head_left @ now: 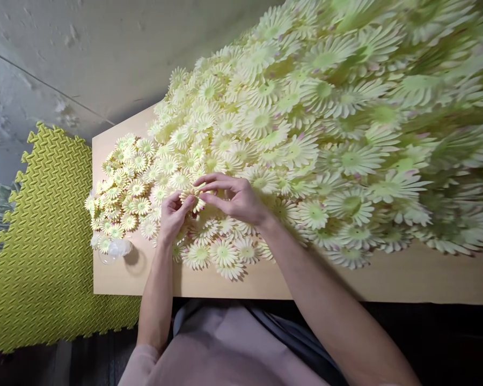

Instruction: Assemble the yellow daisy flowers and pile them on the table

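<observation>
My left hand (174, 217) is closed, with thumb and fingers pinching a small cream artificial flower (192, 200) above the table. From the other side my right hand (235, 201) reaches to the same flower, its thumb and fingertips at the petals. Exactly what those fingertips grip is partly hidden. Around and beneath both hands lies a large heap of pale yellow-green artificial daisy heads (261, 120), some with pink petal tips. Left of my left hand is a cluster of smaller, layered flower heads (126, 185).
The heap spreads over the wooden table (233, 287) and rises toward the right. A clear plastic cup (118, 249) sits near the table's left front corner. Yellow-green foam mats (52, 230) stand past the left edge. A stained wall (116, 48) is behind.
</observation>
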`<state>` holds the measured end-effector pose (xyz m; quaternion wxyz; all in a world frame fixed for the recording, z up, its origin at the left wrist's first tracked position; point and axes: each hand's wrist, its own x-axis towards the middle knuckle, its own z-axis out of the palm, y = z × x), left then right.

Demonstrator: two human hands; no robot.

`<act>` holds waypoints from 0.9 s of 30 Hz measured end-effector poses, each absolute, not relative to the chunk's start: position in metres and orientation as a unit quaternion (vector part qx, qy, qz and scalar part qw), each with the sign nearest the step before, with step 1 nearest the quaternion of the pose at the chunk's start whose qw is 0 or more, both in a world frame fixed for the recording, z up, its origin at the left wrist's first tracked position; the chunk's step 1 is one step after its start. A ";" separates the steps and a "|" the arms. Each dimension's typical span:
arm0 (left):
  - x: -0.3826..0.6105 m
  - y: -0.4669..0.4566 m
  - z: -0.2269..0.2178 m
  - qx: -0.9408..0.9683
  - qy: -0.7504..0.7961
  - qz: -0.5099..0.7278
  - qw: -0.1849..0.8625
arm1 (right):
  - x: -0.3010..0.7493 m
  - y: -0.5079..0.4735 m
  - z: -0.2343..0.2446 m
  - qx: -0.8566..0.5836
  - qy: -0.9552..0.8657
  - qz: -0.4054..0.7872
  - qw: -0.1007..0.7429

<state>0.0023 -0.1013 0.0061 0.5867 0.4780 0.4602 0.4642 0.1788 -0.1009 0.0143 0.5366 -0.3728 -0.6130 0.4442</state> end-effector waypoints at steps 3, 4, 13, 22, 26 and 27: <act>0.002 -0.101 0.006 0.489 0.459 0.474 0.570 | 0.177 -0.101 0.013 -0.386 -0.593 0.456 0.540; 0.003 -0.101 0.006 0.490 0.458 0.478 0.567 | 0.177 -0.101 0.012 -0.394 -0.588 0.458 0.538; 0.003 -0.099 0.008 0.487 0.457 0.494 0.557 | 0.176 -0.101 0.004 -0.387 -0.563 0.511 0.522; -0.003 -0.099 0.006 0.486 0.418 0.507 0.577 | 0.178 -0.101 0.010 -0.403 -0.574 0.433 0.567; 0.002 -0.102 0.009 0.489 0.439 0.493 0.569 | 0.178 -0.101 0.011 -0.405 -0.546 0.451 0.578; 0.003 -0.103 0.010 0.486 0.443 0.491 0.572 | 0.178 -0.101 0.011 -0.402 -0.546 0.457 0.576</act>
